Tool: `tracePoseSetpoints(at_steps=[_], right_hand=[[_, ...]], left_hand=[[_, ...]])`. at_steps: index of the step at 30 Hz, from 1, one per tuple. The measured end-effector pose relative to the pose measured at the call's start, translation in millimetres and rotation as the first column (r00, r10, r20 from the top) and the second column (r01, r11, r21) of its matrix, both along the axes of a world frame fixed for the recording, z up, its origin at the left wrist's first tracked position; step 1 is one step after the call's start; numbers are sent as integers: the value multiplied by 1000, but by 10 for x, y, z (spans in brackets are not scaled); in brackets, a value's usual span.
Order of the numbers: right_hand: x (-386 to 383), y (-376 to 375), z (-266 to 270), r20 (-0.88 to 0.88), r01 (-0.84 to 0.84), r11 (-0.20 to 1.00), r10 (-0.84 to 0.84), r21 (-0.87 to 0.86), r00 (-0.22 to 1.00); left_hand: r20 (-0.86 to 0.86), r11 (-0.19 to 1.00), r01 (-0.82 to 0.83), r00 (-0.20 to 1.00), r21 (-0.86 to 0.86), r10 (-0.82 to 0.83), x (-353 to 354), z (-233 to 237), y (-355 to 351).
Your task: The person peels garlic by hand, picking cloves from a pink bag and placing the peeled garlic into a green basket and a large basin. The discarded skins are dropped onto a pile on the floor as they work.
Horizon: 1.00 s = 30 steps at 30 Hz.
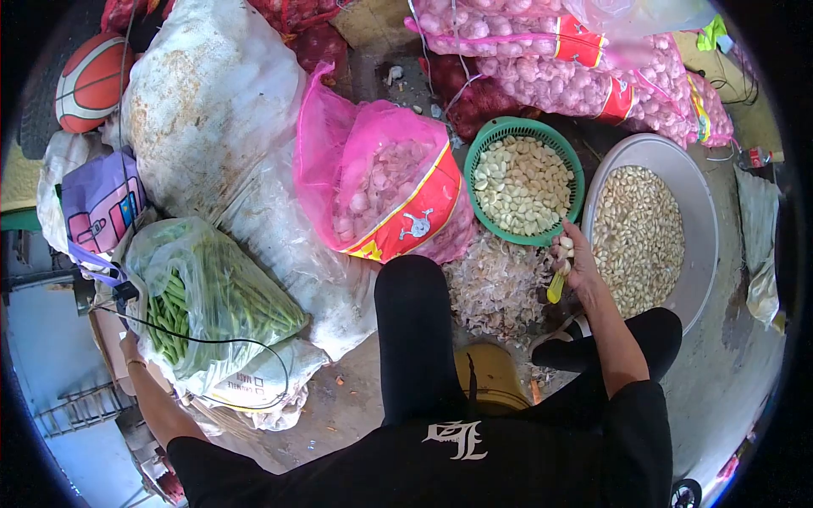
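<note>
Gripped garlic cloves (565,245) and yellow tool (555,288) in right hand (581,264), just beside green basket (479,135) of peeled cloves (521,190), near heap of skins (491,292). Had left hand (131,349) near clear bag (229,258) of green beans (169,317), could not tell grip. Saw grey tub (707,212) of cloves to right, pink mesh bag (326,140) between basket and white sack (190,93).

Floor (326,411): grey, worn, concrete-looking; scattered scraps, dark stain (735,326) toward right side. Yellowish surface (755,106) at upper right; wall or ledge, can't tell. Lower left: pale blue expanse (51,339), dark ladder-like rack (80,408) against it. Basketball (91,82) upper left, beside dark ribbed rubber (35,114). Small wheel (686,493), bottom right edge. Light soft, fairly even.
</note>
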State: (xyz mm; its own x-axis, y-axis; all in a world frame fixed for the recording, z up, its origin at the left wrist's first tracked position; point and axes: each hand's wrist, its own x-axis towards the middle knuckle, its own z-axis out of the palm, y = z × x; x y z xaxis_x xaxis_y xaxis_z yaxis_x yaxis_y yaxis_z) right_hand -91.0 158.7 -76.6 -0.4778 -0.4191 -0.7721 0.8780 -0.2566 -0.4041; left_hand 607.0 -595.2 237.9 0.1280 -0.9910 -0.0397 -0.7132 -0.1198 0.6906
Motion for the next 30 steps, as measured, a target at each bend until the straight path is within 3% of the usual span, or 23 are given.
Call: tracePoseSetpoints(at_steps=[9, 11, 14, 18, 20, 21, 23, 24, 25, 26, 27, 28, 29, 30], right_hand=[[52, 70, 67, -5, 0, 999, 0, 35, 1000], [56, 68, 69, -23, -1, 999, 2, 44, 1000], [50, 70, 59, -18, 1, 1000, 0, 27, 1000], [52, 64, 118, -6, 0, 1000, 0, 20, 1000], [54, 65, 134, 5, -1, 1000, 1, -3, 1000], [46, 59, 125, 3, -3, 1000, 3, -3, 1000], [47, 59, 97, -45, -26, 999, 28, 32, 999], [41, 43, 126, -45, -28, 999, 30, 35, 999], [45, 10, 172, -43, -58, 996, 61, 67, 997], [49, -4, 220, -43, -84, 991, 89, 102, 995], [47, -20, 249, -64, -120, 986, 128, 118, 990], [36, -31, 288, -71, -114, 986, 123, 122, 990], [41, -42, 319, -70, -122, 988, 129, 94, 989], [65, -58, 346, -64, -132, 989, 136, 64, 989]], left_hand=[[267, 1000, -5, 964, 7, 3, 26, -77, -197], [-80, 991, 125, 989, 37, -122, 108, -95, -127], [-181, 991, 134, 975, 15, -129, -181, -63, 219], [-258, 993, 96, 963, 72, -75, -264, -29, 277], [-98, 992, -81, 991, 94, 90, -434, 129, 502], [-100, 992, -83, 991, 93, 92, -420, 166, 516], [-78, 973, -102, 993, -205, 88, -281, 259, 482], [216, 898, 104, 976, -428, -11, 108, 353, 314], [505, 754, 357, 862, -552, -38, 352, 420, 202], [503, 756, 360, 863, -547, -48, -219, 402, 932], [-171, 581, -5, 958, -814, -232, -1233, 622, 1594], [-179, 584, -8, 955, -812, -236, -2037, 576, 2533], [135, 423, 120, 991, -898, 5, -2698, 674, 3052], [221, 328, 236, 972, -915, -82, -2928, 530, 3374]])
